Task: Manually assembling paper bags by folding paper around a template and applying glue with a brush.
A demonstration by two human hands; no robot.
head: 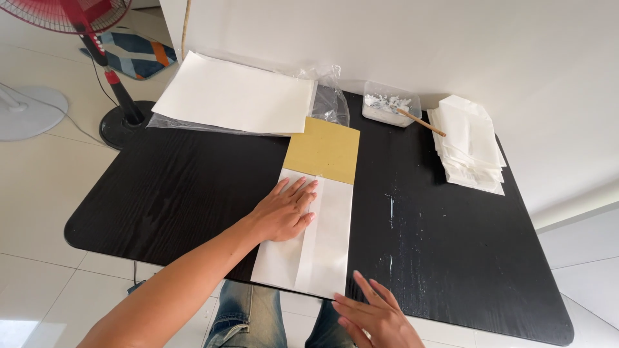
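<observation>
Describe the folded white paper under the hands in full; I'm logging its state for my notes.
The folded white paper sheet lies flat on the black wooden table, its near edge reaching the table's front edge. A lengthwise flap overlaps its middle, leaving a visible seam. Its far end covers part of a mustard-yellow cardboard rectangle. The left hand presses palm-down on its left side; the right hand touches its near right corner with its fingertips.

Your right hand (377, 317) is getting cropped at six o'clock; your left hand (284, 212) is hiding part of the folded white paper (322, 238).
</observation>
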